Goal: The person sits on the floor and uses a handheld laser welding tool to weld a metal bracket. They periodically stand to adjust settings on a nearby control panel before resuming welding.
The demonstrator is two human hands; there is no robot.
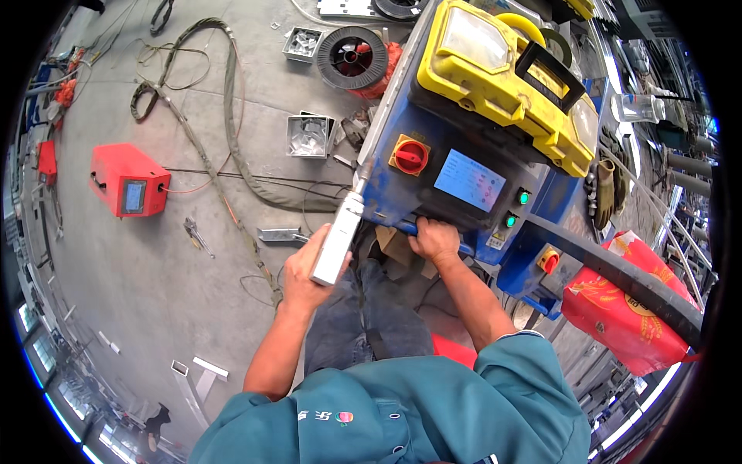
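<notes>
My left hand [303,272] is closed around a white, boxy handheld welding gun [338,241]. Its narrow metal tip points away from me, beside the left edge of a blue and black machine cabinet [390,193]. My right hand [435,238] is wrapped over the blue handle bar [465,249] on the cabinet's near side. On the panel in front of me are a red rotary switch [411,157], a lit screen [470,179] and two green-lit buttons [524,198]. A yellow work lamp [502,85] with a black handle lies on top of the cabinet.
A red box with a small display [130,182] stands on the floor at left. Thick sleeved hoses [233,116] loop across the floor. Boxes of metal pieces [309,136] and a wire spool [352,58] lie beyond. A red bag [626,305] hangs at right by a dark beam [610,267].
</notes>
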